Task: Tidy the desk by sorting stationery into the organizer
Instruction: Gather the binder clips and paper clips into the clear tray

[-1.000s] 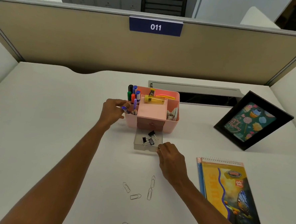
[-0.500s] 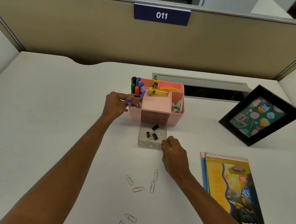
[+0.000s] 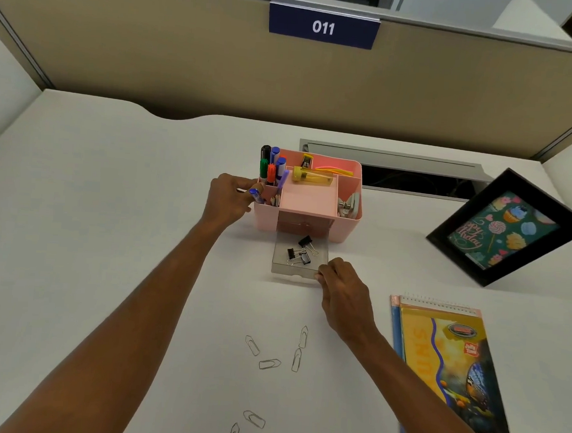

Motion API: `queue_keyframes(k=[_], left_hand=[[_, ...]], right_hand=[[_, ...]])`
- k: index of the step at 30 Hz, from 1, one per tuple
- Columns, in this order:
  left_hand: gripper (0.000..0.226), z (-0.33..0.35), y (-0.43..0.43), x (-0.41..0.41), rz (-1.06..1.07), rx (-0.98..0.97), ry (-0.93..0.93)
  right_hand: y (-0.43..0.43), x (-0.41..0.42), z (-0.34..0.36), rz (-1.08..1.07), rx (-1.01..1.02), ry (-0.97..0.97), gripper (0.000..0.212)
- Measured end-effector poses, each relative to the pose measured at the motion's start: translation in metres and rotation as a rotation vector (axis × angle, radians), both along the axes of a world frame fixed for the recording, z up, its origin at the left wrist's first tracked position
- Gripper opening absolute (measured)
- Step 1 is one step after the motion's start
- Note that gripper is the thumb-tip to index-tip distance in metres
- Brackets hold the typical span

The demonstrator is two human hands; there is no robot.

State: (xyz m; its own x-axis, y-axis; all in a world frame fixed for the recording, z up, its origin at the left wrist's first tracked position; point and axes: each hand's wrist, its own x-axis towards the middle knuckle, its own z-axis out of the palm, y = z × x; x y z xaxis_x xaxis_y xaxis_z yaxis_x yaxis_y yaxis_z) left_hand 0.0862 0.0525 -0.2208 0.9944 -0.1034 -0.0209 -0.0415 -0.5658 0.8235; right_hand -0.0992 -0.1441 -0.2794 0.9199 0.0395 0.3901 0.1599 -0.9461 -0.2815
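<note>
A pink organizer (image 3: 344,226) stands mid-desk. It holds markers (image 3: 271,165), a yellow tube (image 3: 312,177) and a metal tool (image 3: 347,206). Its clear drawer (image 3: 281,269) is pulled out toward me, with black binder clips (image 3: 301,252) inside. My left hand (image 3: 227,197) grips the organizer's left wall beside a blue pen (image 3: 256,194). With my right hand (image 3: 344,286) I pinch the drawer's front right corner. Several loose paper clips (image 3: 269,363) lie on the desk nearer to me, and more paper clips (image 3: 254,418) lie by the bottom edge.
Spiral notebooks (image 3: 452,377) lie at the right. A black picture frame (image 3: 508,230) leans at the far right. A grey cable slot (image 3: 398,163) runs behind the organizer, with a beige partition (image 3: 187,59) at the back.
The view has shifted slightly. Both hands keep the same hold on the organizer and the drawer, and the drawer sticks out about as far as before.
</note>
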Motion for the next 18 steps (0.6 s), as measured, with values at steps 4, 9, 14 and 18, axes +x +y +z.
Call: queue_keyframes(k=[4, 9, 14, 18], left_hand=[[0.023, -0.001, 0.0, 0.0, 0.003, 0.001, 0.009], [0.023, -0.001, 0.0, 0.0, 0.016, -0.004, 0.012], [0.023, -0.002, 0.0, 0.0, 0.022, -0.036, 0.003], [0.021, -0.004, 0.001, -0.001, 0.033, -0.066, 0.005]], right_hand=[[0.001, 0.003, 0.0, -0.011, 0.009, -0.012, 0.025], [-0.002, 0.018, -0.004, -0.022, 0.027, -0.025, 0.016], [-0.004, 0.036, -0.004, -0.108, 0.078, -0.043, 0.031], [-0.005, 0.046, -0.005, -0.193, 0.024, -0.066, 0.031]])
